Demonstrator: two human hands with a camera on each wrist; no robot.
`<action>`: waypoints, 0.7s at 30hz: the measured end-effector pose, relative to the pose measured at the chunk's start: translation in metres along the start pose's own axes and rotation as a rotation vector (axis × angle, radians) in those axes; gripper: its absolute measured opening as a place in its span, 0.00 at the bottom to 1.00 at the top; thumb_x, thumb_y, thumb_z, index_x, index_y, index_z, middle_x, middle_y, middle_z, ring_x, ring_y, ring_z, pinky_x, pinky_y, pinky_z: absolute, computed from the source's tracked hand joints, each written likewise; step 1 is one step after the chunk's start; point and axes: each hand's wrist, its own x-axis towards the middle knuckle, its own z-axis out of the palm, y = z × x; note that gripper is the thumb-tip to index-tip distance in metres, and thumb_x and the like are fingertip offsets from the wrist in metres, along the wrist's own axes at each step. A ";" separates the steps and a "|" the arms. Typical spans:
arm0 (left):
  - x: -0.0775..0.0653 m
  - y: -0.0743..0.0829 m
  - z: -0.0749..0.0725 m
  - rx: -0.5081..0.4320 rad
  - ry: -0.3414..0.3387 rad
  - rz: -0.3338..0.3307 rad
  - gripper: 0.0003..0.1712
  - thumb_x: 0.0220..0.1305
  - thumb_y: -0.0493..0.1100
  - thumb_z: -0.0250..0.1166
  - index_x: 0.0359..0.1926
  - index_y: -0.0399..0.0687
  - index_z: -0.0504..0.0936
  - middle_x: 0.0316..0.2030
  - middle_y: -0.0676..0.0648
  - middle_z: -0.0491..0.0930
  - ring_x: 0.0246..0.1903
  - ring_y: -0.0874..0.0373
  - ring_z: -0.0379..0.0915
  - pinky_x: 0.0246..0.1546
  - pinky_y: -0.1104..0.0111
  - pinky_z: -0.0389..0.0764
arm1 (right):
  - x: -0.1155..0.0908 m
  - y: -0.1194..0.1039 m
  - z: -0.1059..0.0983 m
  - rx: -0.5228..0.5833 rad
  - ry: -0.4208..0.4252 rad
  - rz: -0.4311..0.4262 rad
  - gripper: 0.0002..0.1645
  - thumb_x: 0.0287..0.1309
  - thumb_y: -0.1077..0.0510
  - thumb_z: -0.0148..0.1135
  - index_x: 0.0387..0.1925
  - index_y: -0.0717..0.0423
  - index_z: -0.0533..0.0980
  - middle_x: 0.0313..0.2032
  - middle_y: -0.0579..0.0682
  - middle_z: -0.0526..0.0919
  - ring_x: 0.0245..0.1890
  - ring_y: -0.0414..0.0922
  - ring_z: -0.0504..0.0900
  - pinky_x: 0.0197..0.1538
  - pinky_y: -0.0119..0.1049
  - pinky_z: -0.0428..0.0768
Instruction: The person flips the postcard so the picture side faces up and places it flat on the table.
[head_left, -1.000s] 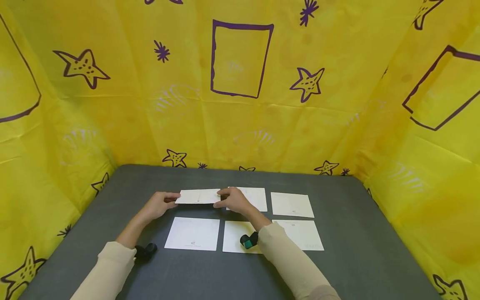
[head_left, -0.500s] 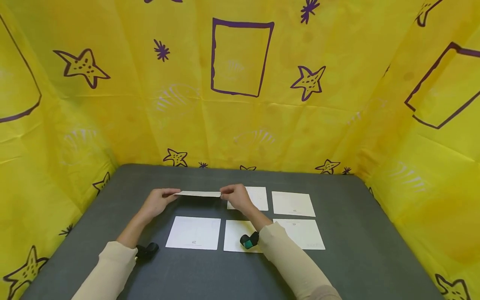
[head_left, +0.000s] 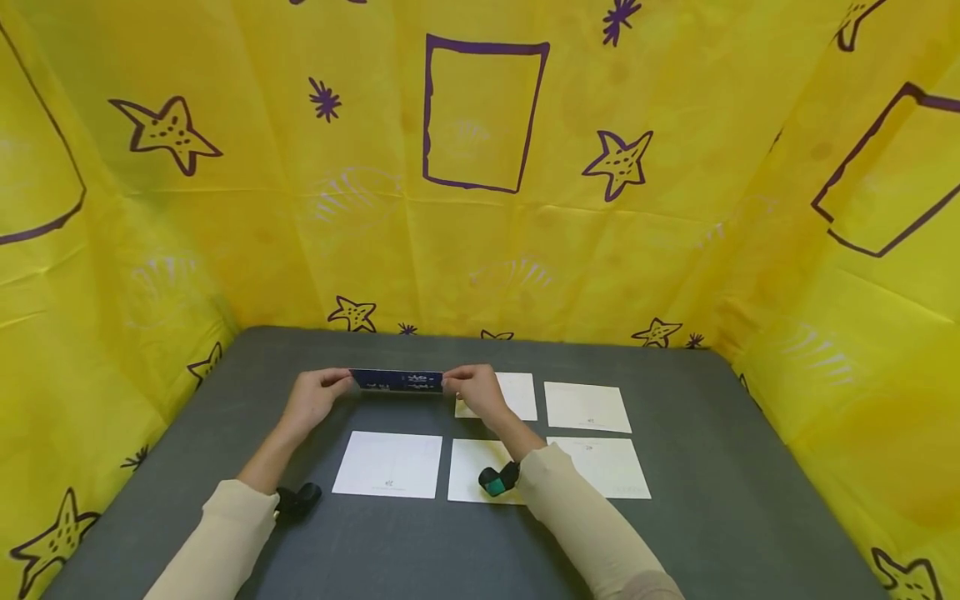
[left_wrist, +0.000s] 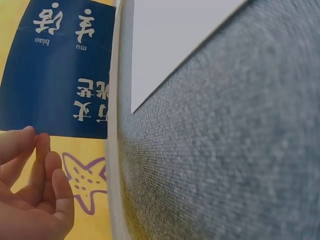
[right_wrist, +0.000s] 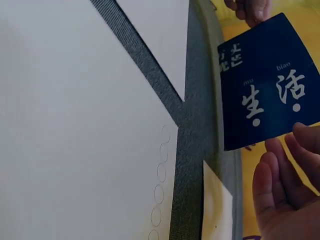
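Observation:
Above the far left part of the grey table, a postcard [head_left: 397, 381] is held up on edge. Its dark blue face carries white Chinese characters and small letters, upside down in the left wrist view. My left hand [head_left: 311, 398] pinches its left edge between thumb and fingertips. The opposite edge is pinched by my right hand [head_left: 480, 393], which overlaps the white card [head_left: 520, 395] behind it in the head view. Both pinches show up close in the wrist views, where the postcard [right_wrist: 270, 85] bends slightly.
Several white cards lie flat in two rows, including one at back right [head_left: 587, 408], one at front left [head_left: 387, 465] and one at front right [head_left: 603, 468]. My right forearm passes over the front middle card [head_left: 465, 475]. A yellow patterned cloth [head_left: 480, 250] encloses the table [head_left: 420, 550].
The postcard has tipped from nearly flat with its white side up, through edge-on, to standing with its blue side showing. Both hands have risen slightly with it.

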 end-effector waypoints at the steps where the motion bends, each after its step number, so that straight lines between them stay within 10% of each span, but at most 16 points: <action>1: 0.000 0.000 0.001 -0.002 0.009 -0.008 0.17 0.69 0.39 0.59 0.52 0.30 0.81 0.50 0.31 0.81 0.51 0.39 0.76 0.53 0.50 0.76 | 0.000 -0.001 0.000 0.020 0.005 0.013 0.10 0.58 0.60 0.65 0.38 0.61 0.86 0.40 0.56 0.88 0.37 0.46 0.82 0.42 0.39 0.82; 9: 0.003 0.002 0.004 -0.021 0.059 -0.058 0.17 0.67 0.40 0.62 0.51 0.33 0.82 0.50 0.33 0.82 0.50 0.43 0.77 0.42 0.70 0.75 | 0.000 -0.004 0.000 0.138 0.040 0.123 0.11 0.59 0.61 0.64 0.38 0.65 0.85 0.38 0.55 0.87 0.31 0.44 0.79 0.44 0.43 0.84; 21: 0.004 0.006 0.011 0.014 0.124 -0.015 0.17 0.66 0.41 0.63 0.51 0.35 0.83 0.47 0.34 0.84 0.47 0.43 0.78 0.41 0.70 0.75 | 0.001 -0.008 -0.001 0.188 0.092 0.175 0.10 0.58 0.59 0.65 0.35 0.63 0.85 0.31 0.52 0.86 0.28 0.45 0.79 0.38 0.38 0.83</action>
